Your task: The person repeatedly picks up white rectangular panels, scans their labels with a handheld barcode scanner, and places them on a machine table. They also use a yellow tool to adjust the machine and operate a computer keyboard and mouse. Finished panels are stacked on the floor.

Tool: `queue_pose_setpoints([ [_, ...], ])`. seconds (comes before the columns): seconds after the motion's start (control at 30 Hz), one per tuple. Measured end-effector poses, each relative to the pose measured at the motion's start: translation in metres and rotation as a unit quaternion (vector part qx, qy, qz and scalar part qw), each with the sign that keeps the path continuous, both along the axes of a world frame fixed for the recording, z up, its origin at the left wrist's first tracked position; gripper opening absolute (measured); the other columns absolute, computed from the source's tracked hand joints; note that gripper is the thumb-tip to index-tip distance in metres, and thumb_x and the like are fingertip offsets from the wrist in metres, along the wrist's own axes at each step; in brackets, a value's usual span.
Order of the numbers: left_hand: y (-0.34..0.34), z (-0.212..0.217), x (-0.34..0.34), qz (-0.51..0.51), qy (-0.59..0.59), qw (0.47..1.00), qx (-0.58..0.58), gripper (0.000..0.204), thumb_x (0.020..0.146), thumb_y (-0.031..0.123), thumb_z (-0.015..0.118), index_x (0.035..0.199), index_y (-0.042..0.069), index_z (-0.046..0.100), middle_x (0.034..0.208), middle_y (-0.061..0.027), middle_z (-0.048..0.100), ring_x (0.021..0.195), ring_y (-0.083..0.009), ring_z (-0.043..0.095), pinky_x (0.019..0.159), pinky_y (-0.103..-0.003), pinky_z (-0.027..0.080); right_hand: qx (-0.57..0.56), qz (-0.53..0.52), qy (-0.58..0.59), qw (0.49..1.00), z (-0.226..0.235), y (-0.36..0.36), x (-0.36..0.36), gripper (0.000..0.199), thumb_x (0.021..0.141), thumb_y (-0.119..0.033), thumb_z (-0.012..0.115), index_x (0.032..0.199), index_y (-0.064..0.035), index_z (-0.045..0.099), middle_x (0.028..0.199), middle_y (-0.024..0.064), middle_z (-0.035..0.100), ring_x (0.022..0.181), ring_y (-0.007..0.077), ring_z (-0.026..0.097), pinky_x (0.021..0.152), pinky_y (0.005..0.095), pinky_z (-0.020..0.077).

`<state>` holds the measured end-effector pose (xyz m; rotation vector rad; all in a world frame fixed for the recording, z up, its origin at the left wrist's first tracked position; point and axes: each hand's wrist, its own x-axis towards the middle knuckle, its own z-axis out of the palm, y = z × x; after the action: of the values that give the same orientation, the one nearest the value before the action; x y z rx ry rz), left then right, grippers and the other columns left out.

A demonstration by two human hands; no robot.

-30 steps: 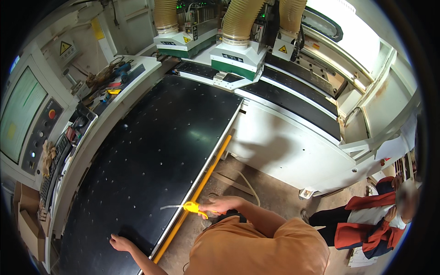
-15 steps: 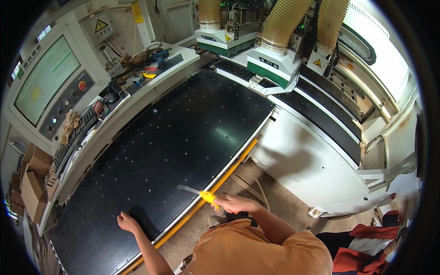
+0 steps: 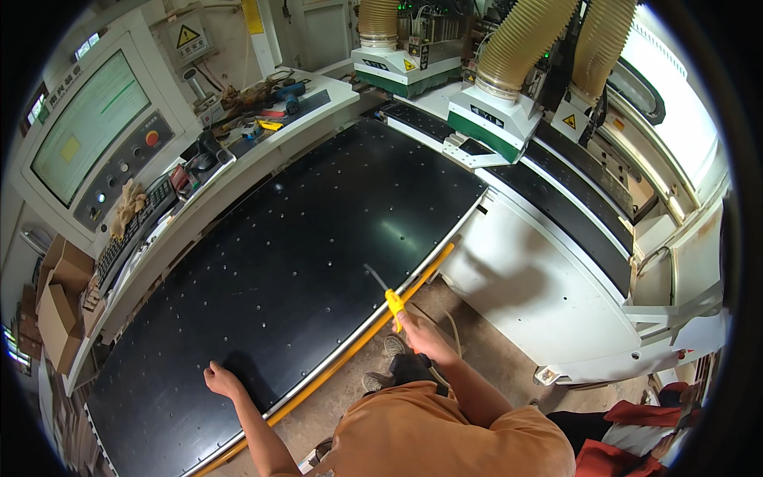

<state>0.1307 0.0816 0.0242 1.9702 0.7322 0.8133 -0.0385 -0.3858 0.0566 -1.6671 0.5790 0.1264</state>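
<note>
A: What do we have in our right hand (image 3: 420, 332)?

B: It is closed around the yellow grip of an air gun (image 3: 392, 300), just right of the frame's centre. The thin nozzle slants up and to the left, with its tip over the edge of the black bed (image 3: 302, 238).

A: And our left hand (image 3: 222, 380)?

B: It rests on the bed at lower left, near the front edge. We see its back, with the fingers loosely curled against the surface, and it holds nothing.

A: Where does the bed lie?

B: It fills the middle of the frame, slanting from lower left to upper right, dotted with small holes. A yellow rail (image 3: 350, 350) runs along its front edge, just below the gun.

A: What else do we see?

B: A control panel (image 3: 91, 131) with a screen at upper left, tools on a white shelf (image 3: 262, 107) beside it, and ribbed hoses (image 3: 520, 40) at the top above the green-and-white heads. Cardboard boxes (image 3: 60, 298) stand at far left.
</note>
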Motion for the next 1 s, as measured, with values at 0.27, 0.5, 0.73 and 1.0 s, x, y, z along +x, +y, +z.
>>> queue_pose_setpoints([
  [0.27, 0.007, -0.007, 0.000, -0.036, 0.001, 0.999, 0.023, 0.040, 0.093, 0.021, 0.057, 0.067, -0.005, 0.043, 0.057, -0.0104, 0.041, 0.057, -0.0196, 0.035, 0.057, -0.043, 0.035, 0.017, 0.108, 0.020, 0.994, 0.014, 0.022, -0.005, 0.057, 0.104, -0.057, 0.043, 0.096, -0.0056, 0.066, 0.051, 0.0009, 0.044, 0.042, 0.0116, 0.044, 0.043, 0.0321, 0.0354],
  [0.5, 0.007, -0.008, 0.000, -0.045, -0.013, 0.995, 0.088, 0.039, 0.093, 0.020, 0.057, 0.072, -0.011, 0.048, 0.059, -0.0179, 0.047, 0.057, -0.0264, 0.037, 0.059, -0.048, 0.036, 0.006, 0.050, -0.015, 0.999, -0.001, 0.009, -0.002, 0.058, 0.105, -0.059, 0.039, 0.093, -0.0071, 0.061, 0.051, 0.0029, 0.045, 0.042, 0.0148, 0.046, 0.042, 0.0337, 0.0344],
  [0.73, 0.015, -0.015, 0.005, -0.051, 0.015, 0.995, 0.080, 0.040, 0.093, 0.021, 0.057, 0.070, -0.011, 0.048, 0.058, -0.0189, 0.049, 0.056, -0.0285, 0.039, 0.060, -0.048, 0.037, -0.037, 0.038, -0.036, 0.998, -0.007, 0.006, 0.000, 0.050, 0.108, -0.051, 0.038, 0.097, -0.0059, 0.058, 0.072, 0.0018, 0.055, 0.051, 0.0134, 0.048, 0.050, 0.0318, 0.0404],
  [1.0, 0.014, -0.014, 0.004, -0.038, 0.004, 0.997, 0.065, 0.042, 0.094, 0.023, 0.058, 0.069, -0.009, 0.049, 0.059, -0.0174, 0.049, 0.057, -0.0280, 0.040, 0.061, -0.047, 0.037, -0.165, -0.158, -0.086, 0.970, -0.006, -0.022, 0.008, 0.049, 0.108, -0.047, 0.040, 0.102, -0.0005, 0.056, 0.081, 0.0127, 0.059, 0.076, 0.0274, 0.058, 0.072, 0.0424, 0.0465],
])
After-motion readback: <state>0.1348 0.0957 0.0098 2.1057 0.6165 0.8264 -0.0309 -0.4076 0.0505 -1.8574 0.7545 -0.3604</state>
